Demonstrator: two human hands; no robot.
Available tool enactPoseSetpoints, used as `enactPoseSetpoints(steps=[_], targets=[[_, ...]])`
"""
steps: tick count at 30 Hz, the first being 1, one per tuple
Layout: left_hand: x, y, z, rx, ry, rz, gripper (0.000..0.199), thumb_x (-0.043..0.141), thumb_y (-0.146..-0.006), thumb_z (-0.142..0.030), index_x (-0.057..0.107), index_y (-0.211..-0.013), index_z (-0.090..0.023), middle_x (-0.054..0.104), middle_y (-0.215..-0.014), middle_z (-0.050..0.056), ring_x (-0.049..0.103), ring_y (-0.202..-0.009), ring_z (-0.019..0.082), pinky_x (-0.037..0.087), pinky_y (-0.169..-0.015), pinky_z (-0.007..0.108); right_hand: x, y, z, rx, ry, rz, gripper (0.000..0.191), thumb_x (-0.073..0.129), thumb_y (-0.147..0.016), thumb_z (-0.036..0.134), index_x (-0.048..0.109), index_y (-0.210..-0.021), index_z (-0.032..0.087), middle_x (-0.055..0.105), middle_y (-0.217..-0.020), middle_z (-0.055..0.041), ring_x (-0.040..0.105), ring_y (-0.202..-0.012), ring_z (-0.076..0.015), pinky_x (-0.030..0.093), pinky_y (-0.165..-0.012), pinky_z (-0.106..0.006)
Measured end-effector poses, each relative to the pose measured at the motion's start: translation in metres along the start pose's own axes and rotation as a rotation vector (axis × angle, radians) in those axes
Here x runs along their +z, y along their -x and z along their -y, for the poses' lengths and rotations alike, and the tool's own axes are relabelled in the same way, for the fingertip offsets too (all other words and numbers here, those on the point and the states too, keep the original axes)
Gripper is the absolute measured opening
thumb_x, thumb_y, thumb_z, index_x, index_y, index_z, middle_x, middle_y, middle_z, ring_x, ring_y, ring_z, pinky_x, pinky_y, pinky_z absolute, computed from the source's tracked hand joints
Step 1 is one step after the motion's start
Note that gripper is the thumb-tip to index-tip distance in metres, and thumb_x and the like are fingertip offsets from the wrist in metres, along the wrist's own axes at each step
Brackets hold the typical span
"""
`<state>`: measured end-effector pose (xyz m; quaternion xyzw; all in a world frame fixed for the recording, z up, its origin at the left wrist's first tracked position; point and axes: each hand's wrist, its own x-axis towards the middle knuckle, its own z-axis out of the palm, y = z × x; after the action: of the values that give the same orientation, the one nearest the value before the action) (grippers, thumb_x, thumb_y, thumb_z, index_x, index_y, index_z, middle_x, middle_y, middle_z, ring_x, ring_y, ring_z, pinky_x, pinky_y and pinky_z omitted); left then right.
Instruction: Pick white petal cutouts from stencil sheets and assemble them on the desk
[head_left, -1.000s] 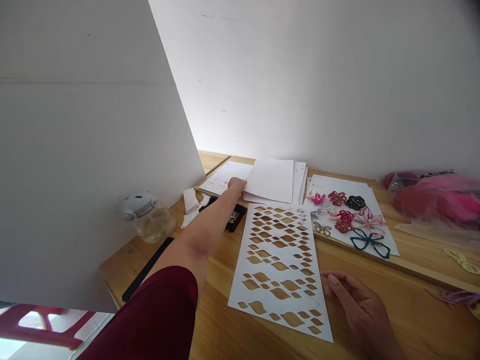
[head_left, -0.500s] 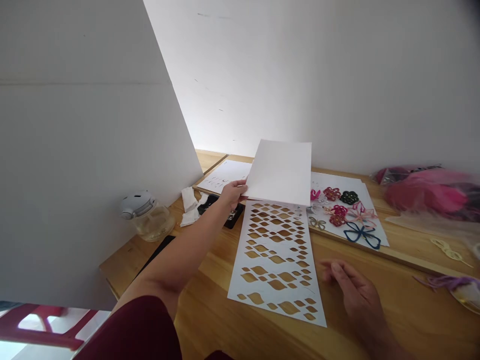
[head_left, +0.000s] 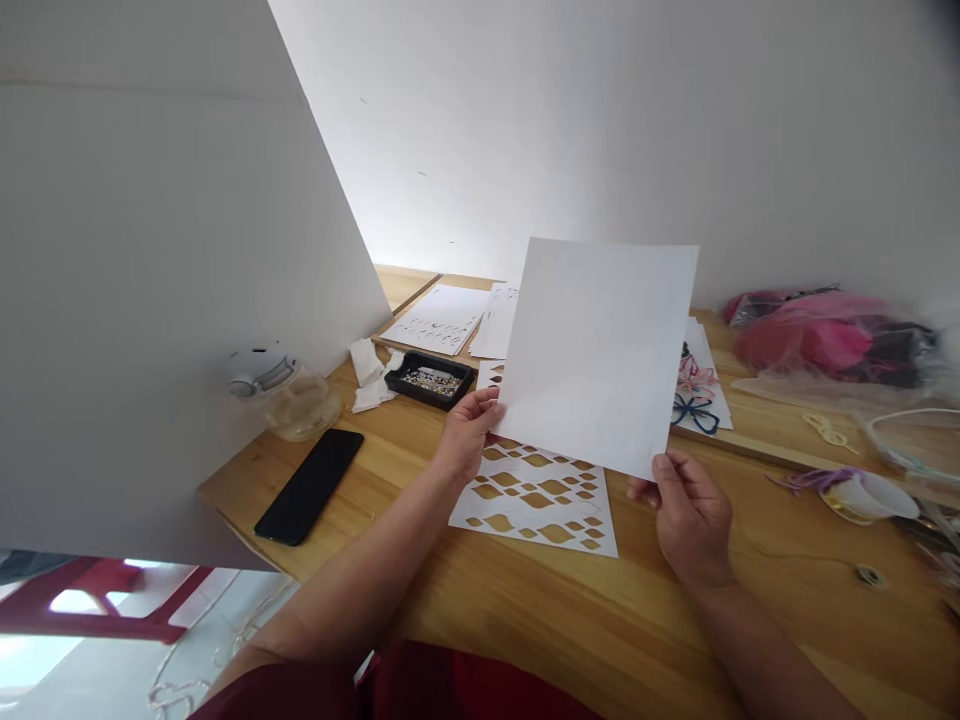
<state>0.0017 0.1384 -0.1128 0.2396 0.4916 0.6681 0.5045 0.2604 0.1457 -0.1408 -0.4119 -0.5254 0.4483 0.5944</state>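
Note:
A blank white sheet of paper [head_left: 596, 350] is held up and tilted over the table. My left hand [head_left: 471, 432] pinches its lower left corner, and my right hand [head_left: 690, 510] grips the lower right corner between thumb and fingers. Beneath it lies a white cut-out sheet [head_left: 459, 512] with rows of leaf-shaped holes, through which the wood shows; its upper part is mostly hidden. Behind the held paper, looped flower shapes [head_left: 696, 410] in pink and dark blue are partly covered.
A black tray [head_left: 427, 380] of small beads stands left of the papers, near crumpled white tissue [head_left: 367, 372]. A phone [head_left: 309, 487] and a lidded clear jar [head_left: 300, 405] are at the left. Pink material in plastic [head_left: 825, 335], a white cup [head_left: 870, 497] and a small spool [head_left: 870, 575] lie right.
My right hand has moved up and taken hold of the blank paper's right corner. The paper has come nearer and to the right, covering more of the flower shapes. The view has shifted.

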Motion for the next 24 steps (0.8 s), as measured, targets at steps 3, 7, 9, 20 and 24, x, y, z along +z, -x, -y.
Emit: enactPoseSetpoints(steps=[3, 7, 9, 20, 24], targets=[[-0.005, -0.002, 0.003, 0.018, 0.013, 0.037, 0.055, 0.09, -0.054, -0.037, 0.069, -0.101, -0.02, 0.064, -0.081, -0.002, 0.058, -0.066, 0.01, 0.046, -0.048, 0.018, 0.002, 0.001, 0.001, 0.023, 0.01, -0.051, 0.02, 0.067, -0.088, 0.038, 0.064, -0.094, 0.019, 0.062, -0.06, 0.0018, 0.055, -0.05, -0.0127, 0.046, -0.052, -0.027], [-0.013, -0.008, 0.006, 0.013, 0.017, 0.088, 0.05, 0.089, -0.058, -0.035, 0.069, -0.102, -0.021, 0.062, -0.081, -0.003, 0.059, -0.065, 0.008, 0.047, -0.048, 0.017, 0.004, 0.003, 0.001, 0.065, 0.031, -0.092, 0.029, 0.071, -0.083, 0.039, 0.062, -0.102, 0.019, 0.065, -0.059, 0.0012, 0.055, -0.045, -0.013, 0.047, -0.046, -0.026], [-0.015, -0.011, 0.007, 0.009, 0.021, 0.106, 0.05, 0.088, -0.059, -0.035, 0.069, -0.103, -0.02, 0.064, -0.083, -0.002, 0.058, -0.063, 0.008, 0.046, -0.046, 0.017, 0.005, 0.004, 0.001, 0.079, 0.048, -0.092, 0.029, 0.071, -0.083, 0.039, 0.061, -0.102, 0.019, 0.065, -0.058, 0.0008, 0.055, -0.044, -0.0129, 0.047, -0.045, -0.026], [-0.017, -0.013, 0.007, -0.02, 0.059, 0.141, 0.05, 0.088, -0.06, -0.035, 0.07, -0.104, -0.021, 0.065, -0.082, -0.002, 0.058, -0.062, 0.008, 0.047, -0.047, 0.018, 0.009, 0.005, 0.007, 0.091, 0.091, -0.124, 0.025, 0.071, -0.082, 0.036, 0.061, -0.099, 0.02, 0.063, -0.056, 0.0025, 0.054, -0.042, -0.013, 0.048, -0.042, -0.025], [-0.017, -0.013, 0.007, -0.015, 0.08, 0.161, 0.048, 0.087, -0.061, -0.034, 0.071, -0.104, -0.022, 0.067, -0.086, 0.0, 0.06, -0.066, 0.01, 0.049, -0.05, 0.019, 0.009, 0.006, 0.007, 0.078, 0.11, -0.128, 0.028, 0.071, -0.082, 0.039, 0.061, -0.1, 0.022, 0.064, -0.056, 0.0026, 0.055, -0.043, -0.014, 0.046, -0.042, -0.025]])
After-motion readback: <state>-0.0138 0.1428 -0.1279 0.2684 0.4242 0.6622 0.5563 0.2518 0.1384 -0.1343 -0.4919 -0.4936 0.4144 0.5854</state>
